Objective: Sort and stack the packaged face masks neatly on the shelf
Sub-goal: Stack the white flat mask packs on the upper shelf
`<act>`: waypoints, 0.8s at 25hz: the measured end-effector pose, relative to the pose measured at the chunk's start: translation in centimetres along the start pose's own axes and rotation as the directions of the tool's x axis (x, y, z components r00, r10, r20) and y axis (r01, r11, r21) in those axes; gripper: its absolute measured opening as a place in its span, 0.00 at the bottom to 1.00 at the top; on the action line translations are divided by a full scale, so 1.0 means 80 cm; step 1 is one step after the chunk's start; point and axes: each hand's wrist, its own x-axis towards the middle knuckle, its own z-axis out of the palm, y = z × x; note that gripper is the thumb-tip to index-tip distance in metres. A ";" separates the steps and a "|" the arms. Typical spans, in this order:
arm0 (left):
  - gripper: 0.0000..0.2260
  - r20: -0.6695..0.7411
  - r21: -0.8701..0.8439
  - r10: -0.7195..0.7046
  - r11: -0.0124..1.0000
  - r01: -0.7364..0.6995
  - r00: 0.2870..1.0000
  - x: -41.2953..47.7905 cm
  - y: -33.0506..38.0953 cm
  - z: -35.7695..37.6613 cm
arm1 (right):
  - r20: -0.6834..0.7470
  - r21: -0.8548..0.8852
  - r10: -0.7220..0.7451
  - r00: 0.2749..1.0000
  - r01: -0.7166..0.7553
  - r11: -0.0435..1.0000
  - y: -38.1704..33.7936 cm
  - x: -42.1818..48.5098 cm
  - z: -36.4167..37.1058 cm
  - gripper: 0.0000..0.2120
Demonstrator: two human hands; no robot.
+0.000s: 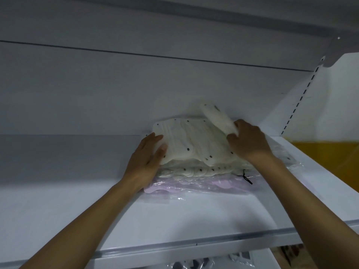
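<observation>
Where topmost — cream masks [194,140], black-dotted

Hands: 2, left hand [147,158] at 9 o'clock of the pile, right hand [248,140] at 3 o'clock. Shelf [194,216]: 1. White mask pile [194,140]: 1, many layers, overlapping edges, exact count unreadable. Raised white mask [217,117]: 1, at 1 o'clock. Lilac packets [184,186] underneath: at least 2, blurred. Black cord [246,177]: 1. Slotted upright [299,100]: 1. Yellow panel [326,158]: 1, far at 3 o'clock.
</observation>
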 end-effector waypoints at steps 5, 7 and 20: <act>0.24 -0.019 -0.139 -0.144 0.980 0.140 0.989 0.006 0.002 -0.001 | -0.119 -0.006 -0.153 0.981 0.153 0.988 -0.059 -0.012 -0.019 0.12; 0.21 0.012 -0.238 -0.185 0.954 0.183 0.983 0.005 0.002 -0.001 | 0.001 -0.156 -0.239 0.971 0.236 0.959 -0.098 -0.025 -0.001 0.15; 0.11 0.024 -0.504 -0.306 0.818 0.276 0.952 0.015 0.006 -0.011 | 0.270 -0.178 -0.142 0.952 0.194 0.965 -0.102 -0.027 0.053 0.31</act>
